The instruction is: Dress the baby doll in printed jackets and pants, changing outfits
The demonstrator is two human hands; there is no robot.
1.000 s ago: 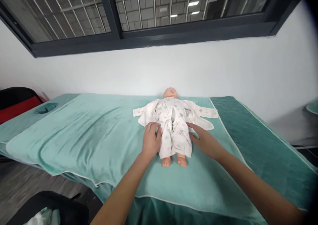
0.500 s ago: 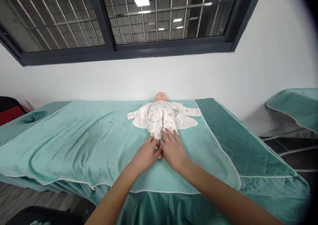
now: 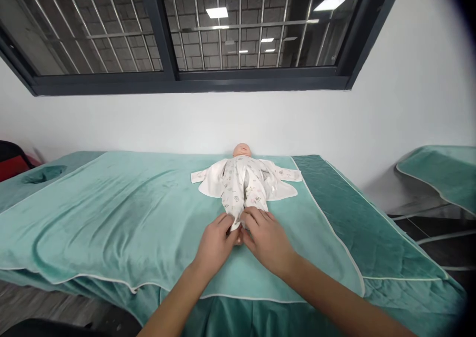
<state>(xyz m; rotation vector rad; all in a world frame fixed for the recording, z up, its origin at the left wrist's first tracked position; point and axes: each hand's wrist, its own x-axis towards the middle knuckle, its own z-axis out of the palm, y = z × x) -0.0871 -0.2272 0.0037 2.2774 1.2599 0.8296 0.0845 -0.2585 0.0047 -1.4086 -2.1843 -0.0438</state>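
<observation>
A baby doll (image 3: 242,150) lies on its back on a light green blanket (image 3: 141,203), head toward the wall. White printed baby pants (image 3: 233,191) cover its legs, and a white printed baby top (image 3: 211,178) lies spread out at both sides with its sleeves stretched wide. My left hand (image 3: 217,240) pinches the pants' cuff at the doll's foot on the left. My right hand (image 3: 266,235) has its fingers curled over the other leg's cuff, closed on the cloth. Between my hands a bit of the doll's foot shows; the rest is hidden.
The bed has a darker green quilted cover (image 3: 345,218) at the right. A face hole (image 3: 44,174) is at its left end. Behind stand a white wall (image 3: 167,124) and a barred window (image 3: 238,34). Another green-covered surface (image 3: 442,171) is at the far right.
Both hands have drawn slightly toward me along the legs, and the pant legs look straighter and longer. The view has tilted up a little.
</observation>
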